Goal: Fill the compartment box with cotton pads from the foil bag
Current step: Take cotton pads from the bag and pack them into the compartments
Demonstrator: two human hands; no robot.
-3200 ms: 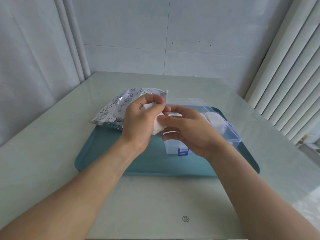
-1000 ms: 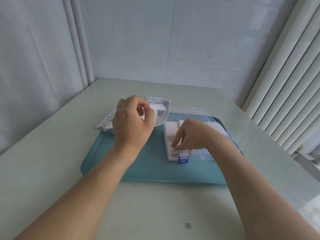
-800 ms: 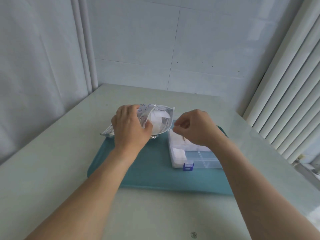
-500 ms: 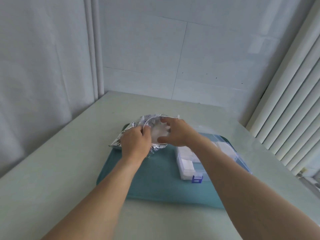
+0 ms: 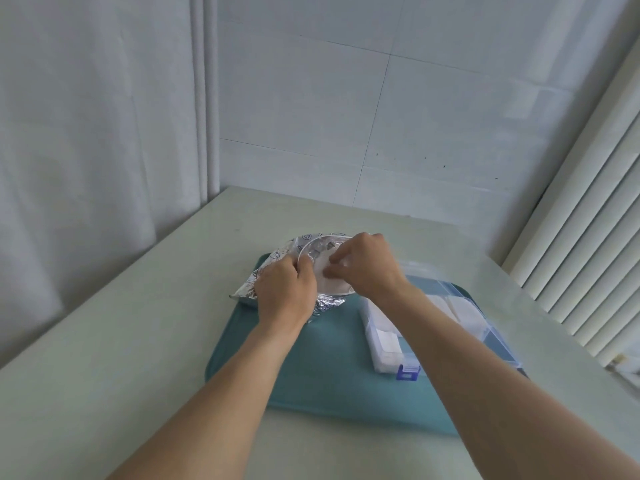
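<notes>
Head view, left hand (image 5: pixel 284 295) grip pinching crinkled foil bag (image 5: pixel 323 244) rim, right hand (image 5: pixel 366 270) grip pinching soft white cotton pads (image 5: pixel 328 284) inside

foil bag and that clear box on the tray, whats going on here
A person is moving cotton pads from the foil bag into the compartment box. The left hand grips the rim of the bag's mouth and holds it open, while the right hand reaches inside with fingers curled; whether it has a pad yet is hidden. The open box sits to the right on the teal tray, with white pads already in several compartments.
</notes>
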